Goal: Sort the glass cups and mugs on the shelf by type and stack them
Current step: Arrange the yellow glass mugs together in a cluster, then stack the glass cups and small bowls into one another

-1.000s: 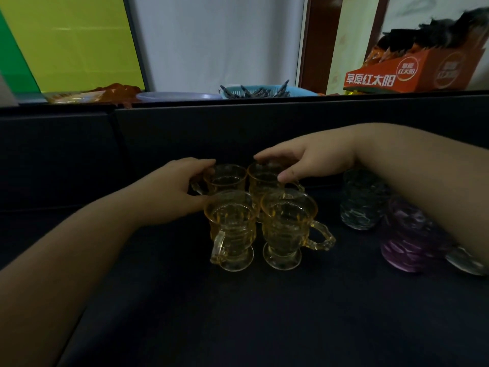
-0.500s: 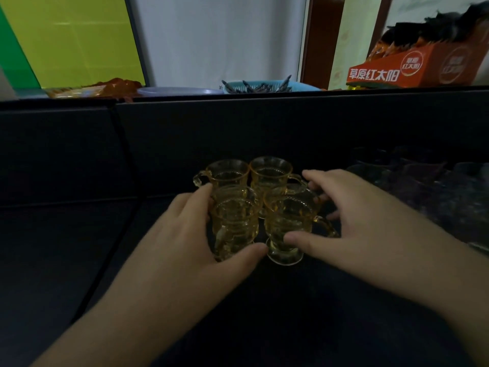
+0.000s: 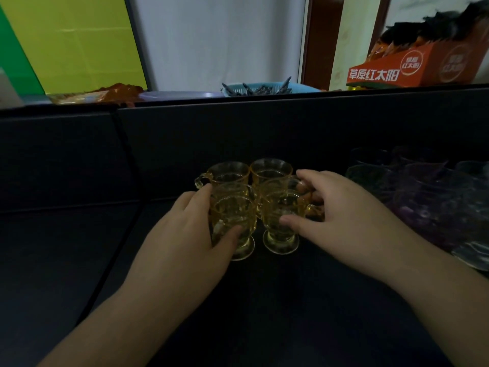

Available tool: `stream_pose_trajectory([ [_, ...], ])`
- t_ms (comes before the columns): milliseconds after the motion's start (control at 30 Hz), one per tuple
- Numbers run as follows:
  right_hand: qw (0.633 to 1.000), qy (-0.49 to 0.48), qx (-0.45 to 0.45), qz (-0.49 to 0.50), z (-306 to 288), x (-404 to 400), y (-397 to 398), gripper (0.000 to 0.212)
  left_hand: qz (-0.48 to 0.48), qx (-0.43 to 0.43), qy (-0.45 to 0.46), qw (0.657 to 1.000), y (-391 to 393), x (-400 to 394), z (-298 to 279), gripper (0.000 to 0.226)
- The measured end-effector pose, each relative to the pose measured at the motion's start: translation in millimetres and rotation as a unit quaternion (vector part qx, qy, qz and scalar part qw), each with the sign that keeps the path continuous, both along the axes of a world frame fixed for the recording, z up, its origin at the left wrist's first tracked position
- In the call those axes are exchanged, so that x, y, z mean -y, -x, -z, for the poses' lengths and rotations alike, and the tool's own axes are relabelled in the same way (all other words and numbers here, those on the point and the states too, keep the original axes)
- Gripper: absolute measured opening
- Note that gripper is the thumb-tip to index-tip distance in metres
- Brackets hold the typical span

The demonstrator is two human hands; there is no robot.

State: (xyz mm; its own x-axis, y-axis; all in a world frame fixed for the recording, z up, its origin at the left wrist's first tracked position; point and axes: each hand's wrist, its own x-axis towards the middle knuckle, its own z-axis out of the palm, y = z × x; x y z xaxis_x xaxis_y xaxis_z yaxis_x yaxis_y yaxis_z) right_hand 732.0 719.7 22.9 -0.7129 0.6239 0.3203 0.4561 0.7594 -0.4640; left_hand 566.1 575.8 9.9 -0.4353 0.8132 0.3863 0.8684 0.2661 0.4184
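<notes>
Standing in a tight two-by-two cluster on the dark shelf [image 3: 264, 313] are four amber glass mugs, each footed and handled. The left hand [image 3: 185, 234] grips the front left mug [image 3: 234, 215], fingers curled round its far side and thumb pressed on its near side low on the bowl. The right hand [image 3: 341, 213] grips the front right mug [image 3: 280, 215], thumb on the near wall and fingers wrapped behind, near the handle; exactly how those fingers lie is seen only through the glass. The back left mug [image 3: 227, 173] and back right mug [image 3: 270, 168] stand untouched, just behind and apparently touching the front pair. To the right, near but apart, sits a group of purple and clear cups [image 3: 428, 197], dim and hard to count. Risks noted: the mugs stand so close that lifting or sliding either front one may knock its neighbour or the back row; the narrow feet make tipping likely; protruding handles could catch one another; the right forearm lies close to the purple cups and could brush them. Low light hampers judgement of clearances.
</notes>
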Motion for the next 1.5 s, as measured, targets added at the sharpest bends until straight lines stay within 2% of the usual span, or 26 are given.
stream_pose_trajectory([
  [133, 1.000, 0.008, 0.004, -0.010, -3, -5, 3, 0.056, 0.001, -0.003, -0.001, 1.000, 5, -4, 0, 0.071],
  [300, 1.000, 0.000, 0.010, -0.007, -4, -9, 8, 0.056, -0.015, -0.010, -0.009, 1.000, 10, -12, 3, 0.074],
  [400, 1.000, -0.004, 0.010, -0.007, -2, -11, 12, 0.051, -0.015, 0.005, -0.010, 1.000, 12, -15, 3, 0.064],
  [633, 1.000, 0.002, -0.003, 0.000, 0, -10, 19, 0.037, -0.022, 0.015, -0.017, 0.999, 17, -19, 7, 0.070],
  [767, 1.000, -0.017, -0.003, 0.016, 1, -3, 13, 0.039, -0.018, 0.037, -0.021, 0.999, 17, -17, 8, 0.074],
  [833, 0.999, -0.024, 0.001, 0.033, 2, 3, 6, 0.050, -0.022, 0.032, -0.014, 0.999, 16, -13, 6, 0.083],
  [900, 0.998, -0.035, -0.012, 0.046, 1, 8, -4, 0.066, -0.037, -0.011, -0.006, 0.999, 15, -9, 4, 0.094],
  [1000, 0.995, -0.062, -0.036, 0.064, -3, 16, -26, 0.079, -0.043, -0.143, -0.009, 0.989, 6, 1, -3, 0.096],
  [1100, 0.990, -0.095, -0.053, 0.089, -11, 20, -53, 0.073, 0.000, -0.185, -0.012, 0.983, -12, 5, -12, 0.090],
  [1233, 0.983, -0.119, -0.083, 0.117, -23, 16, -94, 0.068, 0.061, -0.177, -0.004, 0.982, -45, 0, -19, 0.082],
  [1500, 0.978, -0.158, -0.037, 0.135, -27, -21, -195, 0.064, 0.089, -0.157, -0.029, 0.983, -149, -41, -23, 0.086],
])
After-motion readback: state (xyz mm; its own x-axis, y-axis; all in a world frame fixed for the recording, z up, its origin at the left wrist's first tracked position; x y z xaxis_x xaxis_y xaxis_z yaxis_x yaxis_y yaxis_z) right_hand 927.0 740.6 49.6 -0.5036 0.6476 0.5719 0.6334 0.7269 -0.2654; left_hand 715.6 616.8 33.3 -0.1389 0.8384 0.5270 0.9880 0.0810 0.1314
